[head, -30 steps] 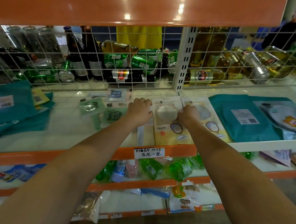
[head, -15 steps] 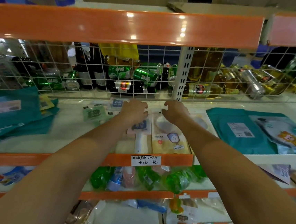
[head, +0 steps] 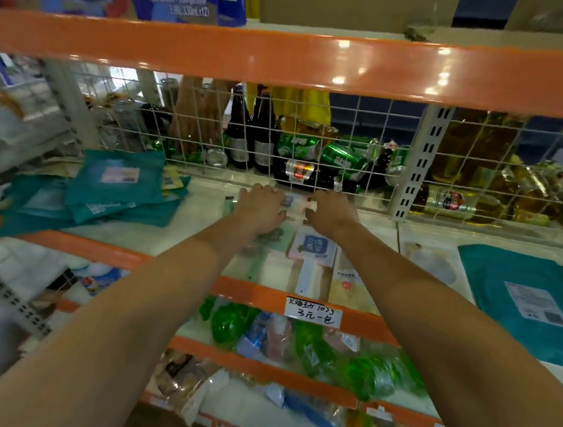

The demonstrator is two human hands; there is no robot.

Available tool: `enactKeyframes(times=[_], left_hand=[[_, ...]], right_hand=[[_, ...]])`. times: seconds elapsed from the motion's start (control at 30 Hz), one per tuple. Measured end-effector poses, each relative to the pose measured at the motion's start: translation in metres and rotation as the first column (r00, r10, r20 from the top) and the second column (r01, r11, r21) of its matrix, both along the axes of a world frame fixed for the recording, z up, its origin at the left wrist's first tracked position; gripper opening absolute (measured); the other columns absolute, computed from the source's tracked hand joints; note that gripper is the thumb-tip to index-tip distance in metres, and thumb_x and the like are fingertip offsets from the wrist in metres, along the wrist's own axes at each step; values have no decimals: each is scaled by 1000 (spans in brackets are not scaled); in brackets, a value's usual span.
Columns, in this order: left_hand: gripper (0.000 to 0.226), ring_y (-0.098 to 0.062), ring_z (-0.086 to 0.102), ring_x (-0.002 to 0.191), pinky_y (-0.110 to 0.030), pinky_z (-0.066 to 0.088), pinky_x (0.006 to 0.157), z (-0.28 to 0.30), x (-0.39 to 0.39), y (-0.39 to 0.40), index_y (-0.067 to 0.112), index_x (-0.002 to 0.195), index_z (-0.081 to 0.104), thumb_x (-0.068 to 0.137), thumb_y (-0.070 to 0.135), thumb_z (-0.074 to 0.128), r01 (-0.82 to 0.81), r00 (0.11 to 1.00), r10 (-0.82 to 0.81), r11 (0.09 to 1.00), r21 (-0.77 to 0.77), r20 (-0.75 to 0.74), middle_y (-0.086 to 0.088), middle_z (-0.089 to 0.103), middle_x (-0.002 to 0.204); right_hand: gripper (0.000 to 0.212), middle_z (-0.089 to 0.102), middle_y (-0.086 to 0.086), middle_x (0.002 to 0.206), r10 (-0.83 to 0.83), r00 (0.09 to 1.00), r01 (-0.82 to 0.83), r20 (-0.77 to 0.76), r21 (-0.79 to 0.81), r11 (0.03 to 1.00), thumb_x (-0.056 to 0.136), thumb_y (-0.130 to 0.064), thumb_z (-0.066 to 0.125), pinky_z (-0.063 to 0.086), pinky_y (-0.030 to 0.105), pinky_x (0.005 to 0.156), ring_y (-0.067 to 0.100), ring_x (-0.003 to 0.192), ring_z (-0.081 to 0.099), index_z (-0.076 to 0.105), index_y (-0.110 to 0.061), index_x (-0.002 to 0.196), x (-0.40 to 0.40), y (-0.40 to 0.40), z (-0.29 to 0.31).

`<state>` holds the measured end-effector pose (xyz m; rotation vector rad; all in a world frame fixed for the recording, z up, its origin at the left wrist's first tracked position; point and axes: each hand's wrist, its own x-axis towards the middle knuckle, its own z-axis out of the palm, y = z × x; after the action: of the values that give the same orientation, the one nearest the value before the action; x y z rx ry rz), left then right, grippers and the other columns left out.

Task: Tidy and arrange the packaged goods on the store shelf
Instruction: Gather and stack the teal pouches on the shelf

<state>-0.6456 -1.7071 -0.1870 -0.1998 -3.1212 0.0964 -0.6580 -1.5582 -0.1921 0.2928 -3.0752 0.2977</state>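
Observation:
Both my arms reach to the back of the white shelf (head: 196,225). My left hand (head: 262,207) and my right hand (head: 334,211) flank a small blue-labelled pack (head: 291,202) by the wire mesh, fingers curled down at its two sides. A green clear pack (head: 272,237) lies under my left wrist. In front of the hands lie a pink card pack with a blue square label (head: 314,248) and a cream pouch (head: 349,283). My fingertips are hidden behind my knuckles.
Teal pouches (head: 118,180) are heaped at the left, and another teal pouch (head: 519,298) lies flat at the right. Wire mesh (head: 358,117) backs the shelf, with bottles and green cans (head: 342,159) behind. An orange shelf edge (head: 288,59) hangs low overhead. Green packs (head: 371,373) fill the lower shelf.
Both hands left the cream pouch and moved back toward the mesh, onto the small blue-labelled pack. My view has tilted up and swung left.

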Motion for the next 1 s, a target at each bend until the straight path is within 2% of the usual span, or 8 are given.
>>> enactKeyframes(times=[0.23,0.4,0.73,1.0], left_hand=[[49,-30,34,134,-49,28,108,6,5,-48,18,141,40,96,37,43,-79,996,79,997,-3,-32,-10,40,145],[56,-30,29,138,-51,24,112,7,7,-88,19,145,34,97,47,40,-142,990,143,989,-41,21,-9,34,150],[51,-30,31,137,-53,25,111,7,-1,-182,19,142,36,96,38,43,-194,980,196,979,-68,20,-9,36,148],[61,-33,28,137,-53,26,109,-6,-9,-265,16,145,30,92,42,48,-218,972,227,968,-128,57,-13,31,148]], right_hand=[[48,37,11,146,110,994,-109,14,-26,994,98,-31,43,38,43,104,31,135,32,37,-14,142,-7,-51,3],[48,43,12,140,162,987,-162,5,-43,986,96,-34,47,39,41,102,31,129,39,40,-15,139,-10,-92,2],[52,41,11,143,173,985,-172,14,-58,983,94,-36,48,37,41,102,31,130,38,37,-17,142,-22,-189,3],[50,40,11,144,177,981,-170,76,-98,981,94,-29,47,35,42,103,30,132,36,36,-17,142,-33,-262,-10]])
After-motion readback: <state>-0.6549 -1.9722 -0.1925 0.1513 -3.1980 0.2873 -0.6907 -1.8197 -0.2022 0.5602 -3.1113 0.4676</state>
